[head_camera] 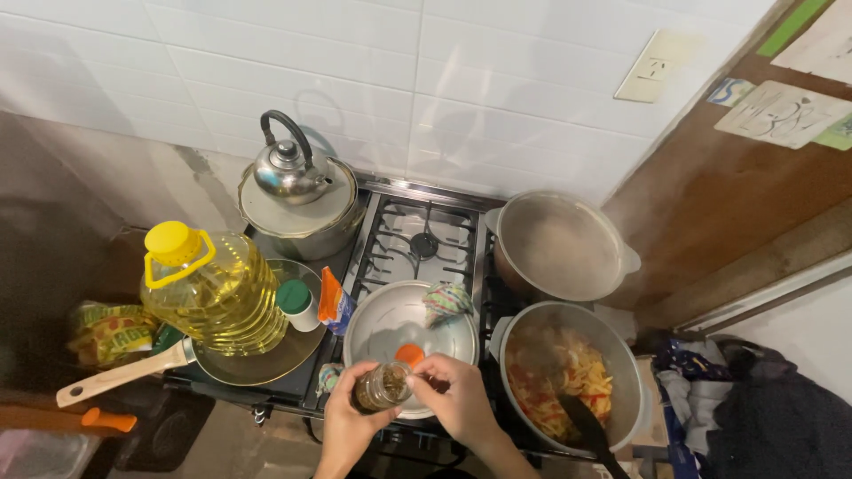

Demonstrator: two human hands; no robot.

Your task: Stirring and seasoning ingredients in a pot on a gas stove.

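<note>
Low in the head view, one small glass jar of dark dried seasoning (382,387) is tilted on its side, clamped in the left hand (348,424), whose fingers wrap its lower body. The right hand (454,399) has its fingertips pinched together at the jar's mouth, just beside a small orange cap (409,355). Both hands hover over one round steel lid (399,330) with a patterned cloth (447,302) bunched on top.

Three pots are in view: a grey pot of chopped red and yellow vegetables (568,377) to the right with a black utensil (587,426) resting in it, a wide steaming pot (559,247) behind that, and a lidded steel pot (306,220) at the back left carrying one shiny kettle with a black handle (288,168).

One black gas stove (417,239) serves as the surface, with one bare burner grate. On its left sits one frying pan with a pale wooden handle (120,377), holding a large clear oil bottle with a yellow cap (213,293). One green-capped white bottle (299,303) and one orange sachet (333,303) stand between the oil and the lid.

White wall tiles (461,98) rise behind the stove; a brown board (737,186) with papers stands at right, and dark clothing (763,408) is heaped below it.
</note>
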